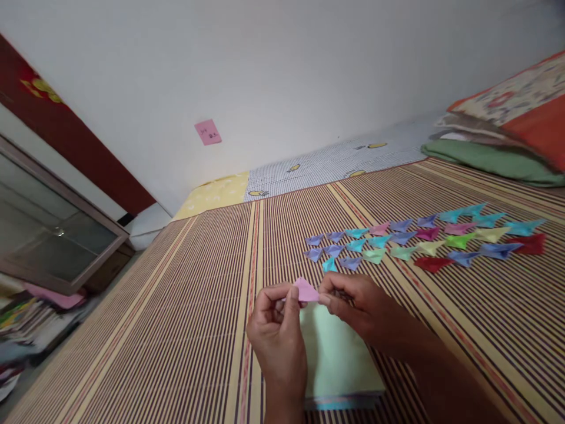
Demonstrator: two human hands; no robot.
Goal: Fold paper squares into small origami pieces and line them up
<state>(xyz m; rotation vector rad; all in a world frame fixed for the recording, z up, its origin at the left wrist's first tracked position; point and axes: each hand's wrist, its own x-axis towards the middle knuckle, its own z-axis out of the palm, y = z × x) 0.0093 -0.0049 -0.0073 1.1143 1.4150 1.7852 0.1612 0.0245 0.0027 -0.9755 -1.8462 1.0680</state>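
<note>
Hands, nearest: left hand (279,338), thumb and fingers closed on the left part of the pink folded paper (306,290); right hand (359,306), thumb and forefinger pinched at its right corner; both at the far end of the paper stack (339,359)
Wall (309,70): white; rises well beyond the paper stack
Mat (198,306): dark and tan stripes, some wider bands; under the paper stack, spreading to either side
Cabinet (53,224): glass-fronted; well left of the paper stack
Printed cloth (309,168): yellow at its left end, finely patterned with yellow motifs elsewhere; beyond the paper stack, along the wall
Bedding: orange-and-floral cushion (525,100) above green cloth (489,162); beyond and far right of the paper stack
Stack: pale green top sheet; blue showing at the near edge
Folded figures (428,234): blue, turquoise, pink, green, red; in rows, beyond and right of the paper stack
Note (208,132): pink, dark marks; on the wall, beyond and left of the paper stack
Held piece: pink folded paper, peak upward; between the hands, over the paper stack's far end
</note>
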